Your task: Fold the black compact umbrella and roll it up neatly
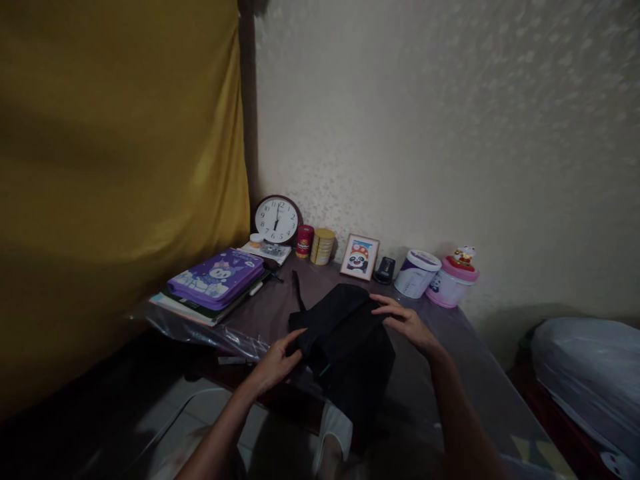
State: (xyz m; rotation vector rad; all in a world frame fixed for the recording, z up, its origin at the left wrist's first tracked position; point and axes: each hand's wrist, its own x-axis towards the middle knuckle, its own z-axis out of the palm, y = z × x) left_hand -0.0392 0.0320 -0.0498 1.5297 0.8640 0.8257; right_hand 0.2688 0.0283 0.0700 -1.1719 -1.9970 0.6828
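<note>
A black soft fabric bag [345, 343] lies mid-way along the dark worktop [465, 373], and its near end seems to droop over the near edge. The left hand [275, 365] has its fingers [296, 341] drawn together on the bag's near-left edge. The right hand [409, 321] rests on the bag's far-right top with its fingers stretched out flat, clamped on nothing.

With only that one pinch holding limp cloth, the overhanging part could probably pull the bag off toward the floor. The crumpled clear plastic sheet [235, 337] over the worktop looks slick, so a tug may drag it along and unsettle the purple cartoon-printed case [217, 277] on its stack at far left. A thin black strap [297, 290] trails that way and could catch there. The framed panda picture [359, 257] and the white round tub [417, 273] stand just beyond the right hand, where a push of the bag toward the wall would likely tip them.
</note>
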